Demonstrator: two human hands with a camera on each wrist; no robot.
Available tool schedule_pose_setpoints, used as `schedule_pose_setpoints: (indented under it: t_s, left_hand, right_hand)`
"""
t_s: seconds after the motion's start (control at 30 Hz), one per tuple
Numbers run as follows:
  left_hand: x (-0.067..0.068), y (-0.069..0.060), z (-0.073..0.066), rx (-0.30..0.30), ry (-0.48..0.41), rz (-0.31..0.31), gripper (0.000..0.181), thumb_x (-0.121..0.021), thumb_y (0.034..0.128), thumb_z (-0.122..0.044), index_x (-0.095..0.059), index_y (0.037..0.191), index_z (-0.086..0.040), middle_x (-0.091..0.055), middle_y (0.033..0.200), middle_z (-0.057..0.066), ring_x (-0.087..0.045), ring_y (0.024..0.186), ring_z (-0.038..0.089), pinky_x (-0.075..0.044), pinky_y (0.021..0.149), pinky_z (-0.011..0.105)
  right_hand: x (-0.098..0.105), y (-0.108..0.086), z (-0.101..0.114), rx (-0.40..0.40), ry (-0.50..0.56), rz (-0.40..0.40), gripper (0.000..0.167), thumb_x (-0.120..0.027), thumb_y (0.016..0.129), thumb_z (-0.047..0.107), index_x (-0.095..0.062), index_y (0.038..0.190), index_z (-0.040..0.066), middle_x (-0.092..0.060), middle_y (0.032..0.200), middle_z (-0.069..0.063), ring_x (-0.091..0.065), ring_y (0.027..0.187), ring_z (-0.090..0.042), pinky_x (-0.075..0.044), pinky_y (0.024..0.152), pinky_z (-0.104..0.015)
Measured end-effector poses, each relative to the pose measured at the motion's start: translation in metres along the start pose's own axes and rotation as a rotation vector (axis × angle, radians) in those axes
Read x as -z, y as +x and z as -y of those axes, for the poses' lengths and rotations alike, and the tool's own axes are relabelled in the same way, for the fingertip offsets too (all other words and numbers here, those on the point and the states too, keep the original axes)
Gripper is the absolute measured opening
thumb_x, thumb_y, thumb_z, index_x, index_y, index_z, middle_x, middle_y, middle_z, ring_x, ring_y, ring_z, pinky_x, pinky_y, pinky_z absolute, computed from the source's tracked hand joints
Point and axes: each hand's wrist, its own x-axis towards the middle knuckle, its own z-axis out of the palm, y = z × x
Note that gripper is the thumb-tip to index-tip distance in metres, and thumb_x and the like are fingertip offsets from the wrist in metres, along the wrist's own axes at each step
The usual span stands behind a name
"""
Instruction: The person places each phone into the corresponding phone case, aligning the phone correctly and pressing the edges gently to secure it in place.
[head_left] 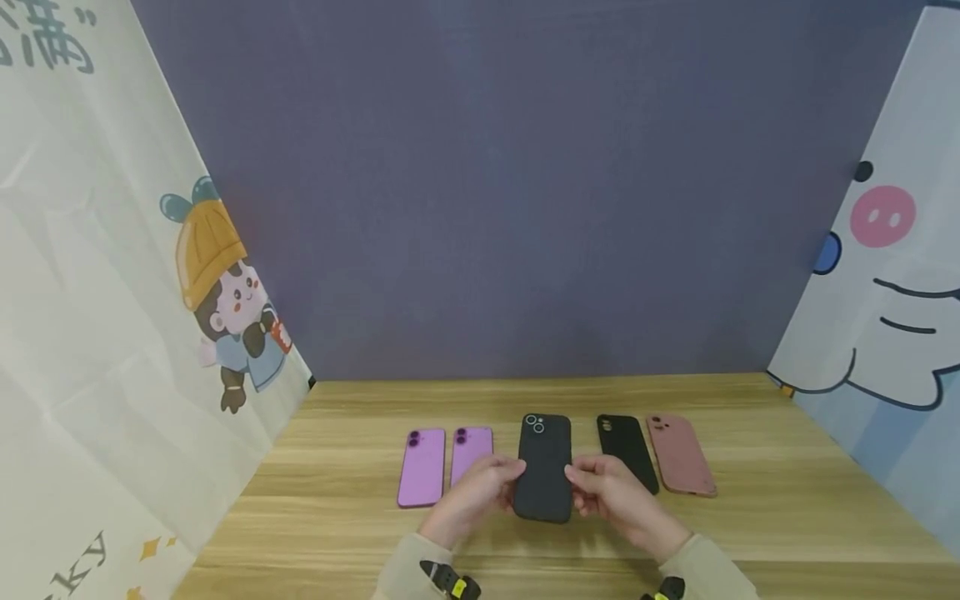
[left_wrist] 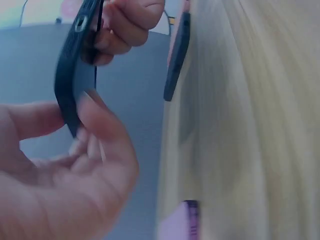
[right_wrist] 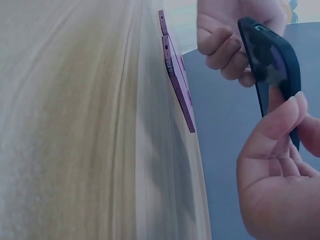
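Observation:
A smartphone in a dark matte case [head_left: 544, 477] is held raised over the table, its back with two ringed camera lenses facing the head camera. My left hand [head_left: 482, 488] pinches its left edge between thumb and fingers. On the opposite edge my right hand [head_left: 617, 497] pinches it in the same way. The right wrist view shows a glossy dark front on the phone [right_wrist: 267, 65], with reflections in it. Just beyond the right hand lies a black phone case [head_left: 628, 452], partly covered by that hand. A purple phone [head_left: 472, 450] lies behind the left hand, its lower part hidden.
Another purple phone [head_left: 422, 468] lies at the left. A pink phone case [head_left: 681, 455] lies at the far right of the row, beside the black one. The wooden table [head_left: 322, 483] ends at a grey-blue backdrop [head_left: 487, 208], with printed cloths [head_left: 90, 292] at both sides.

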Motion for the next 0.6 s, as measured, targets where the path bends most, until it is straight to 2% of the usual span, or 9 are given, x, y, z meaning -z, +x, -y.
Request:
schedule_pose_setpoints:
  t_s: [0.13, 0.23, 0.3, 0.4, 0.5, 0.6]
  left_hand:
    - [-0.009, -0.004, -0.011, -0.056, 0.299, -0.130, 0.033, -0.071, 0.0938, -0.021, -0.065, 0.111, 0.007, -0.067, 0.084, 0.007, -0.064, 0.071, 0.018, -0.055, 0.064, 0.034]
    - [-0.017, -0.007, -0.018, -0.081, 0.495, -0.202, 0.055, -0.079, 0.0875, -0.027, -0.059, 0.124, 0.009, -0.069, 0.087, 0.008, -0.064, 0.074, 0.020, -0.055, 0.067, 0.040]
    - [-0.021, -0.009, -0.021, -0.081, 0.587, -0.223, 0.068, -0.083, 0.0833, -0.034, -0.056, 0.129, 0.009, -0.069, 0.091, 0.010, -0.065, 0.078, 0.021, -0.055, 0.071, 0.044]
    - [-0.028, -0.011, -0.026, -0.067, 0.670, -0.235, 0.076, -0.087, 0.0768, -0.042, -0.056, 0.125, 0.008, -0.066, 0.093, 0.009, -0.062, 0.080, 0.022, -0.053, 0.070, 0.044]
    - [-0.032, -0.012, -0.028, -0.083, 0.710, -0.218, 0.072, -0.090, 0.0717, -0.047, -0.061, 0.114, 0.004, -0.061, 0.092, 0.007, -0.058, 0.076, 0.022, -0.050, 0.064, 0.041]
    - [-0.035, -0.012, -0.029, -0.101, 0.758, -0.218, 0.077, -0.089, 0.0678, -0.057, -0.063, 0.111, 0.001, -0.063, 0.097, 0.009, -0.060, 0.079, 0.022, -0.051, 0.064, 0.040]
  right_hand:
    - [-0.001, 0.002, -0.002, -0.013, -0.021, -0.032, 0.021, -0.061, 0.103, 0.022, -0.063, 0.097, 0.002, -0.058, 0.077, -0.001, -0.054, 0.065, -0.008, -0.050, 0.059, -0.022]
    - [-0.001, 0.004, -0.003, -0.020, -0.038, -0.046, 0.022, -0.061, 0.103, 0.022, -0.064, 0.098, 0.000, -0.058, 0.078, -0.001, -0.053, 0.065, -0.009, -0.049, 0.059, -0.023]
    - [-0.002, 0.005, -0.004, -0.022, -0.048, -0.047, 0.022, -0.061, 0.103, 0.021, -0.063, 0.097, 0.000, -0.057, 0.077, -0.002, -0.052, 0.065, -0.010, -0.049, 0.059, -0.023]
    - [-0.002, 0.004, -0.003, -0.023, -0.054, -0.041, 0.021, -0.061, 0.103, 0.021, -0.061, 0.093, 0.002, -0.056, 0.077, -0.002, -0.052, 0.065, -0.011, -0.049, 0.059, -0.023]
    - [-0.002, 0.004, -0.001, -0.023, -0.059, -0.036, 0.022, -0.061, 0.103, 0.021, -0.058, 0.089, 0.004, -0.056, 0.076, -0.002, -0.053, 0.065, -0.011, -0.049, 0.059, -0.023]
    - [-0.002, 0.004, 0.000, -0.016, -0.068, -0.024, 0.024, -0.061, 0.103, 0.022, -0.058, 0.086, 0.005, -0.056, 0.074, -0.001, -0.053, 0.064, -0.011, -0.049, 0.059, -0.023]
